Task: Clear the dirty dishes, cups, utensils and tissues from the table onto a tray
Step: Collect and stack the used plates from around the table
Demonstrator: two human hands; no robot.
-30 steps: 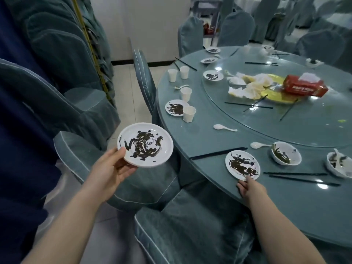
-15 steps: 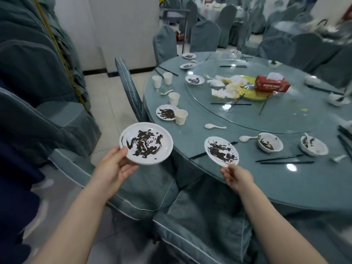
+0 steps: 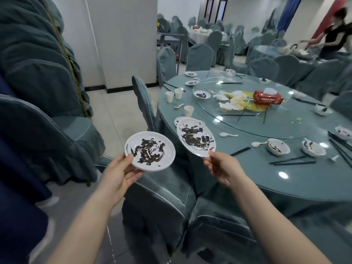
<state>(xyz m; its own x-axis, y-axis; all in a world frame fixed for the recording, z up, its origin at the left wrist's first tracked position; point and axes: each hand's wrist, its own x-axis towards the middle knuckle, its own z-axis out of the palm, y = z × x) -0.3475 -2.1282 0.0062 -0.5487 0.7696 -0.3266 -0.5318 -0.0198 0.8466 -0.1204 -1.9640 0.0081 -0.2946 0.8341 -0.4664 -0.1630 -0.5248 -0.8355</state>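
left hand (image 3: pixel 119 175): holds smeared plate (image 3: pixel 150 151); right hand (image 3: pixel 222 168): pinches second plate (image 3: pixel 196 137) beside table (image 3: pixel 266 180)

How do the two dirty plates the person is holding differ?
The left hand holds its plate almost level, low beside the chair, while the plate in the right hand tilts steeply and hangs over the table edge. The left hand grips its plate's near rim with thumb on top; the right hand pinches only the lower edge. Both are small, white and smeared with dark sauce.

Left hand (image 3: pixel 120 173) grip curled, raised; right hand (image 3: pixel 222 166) pinching, forearm extended.
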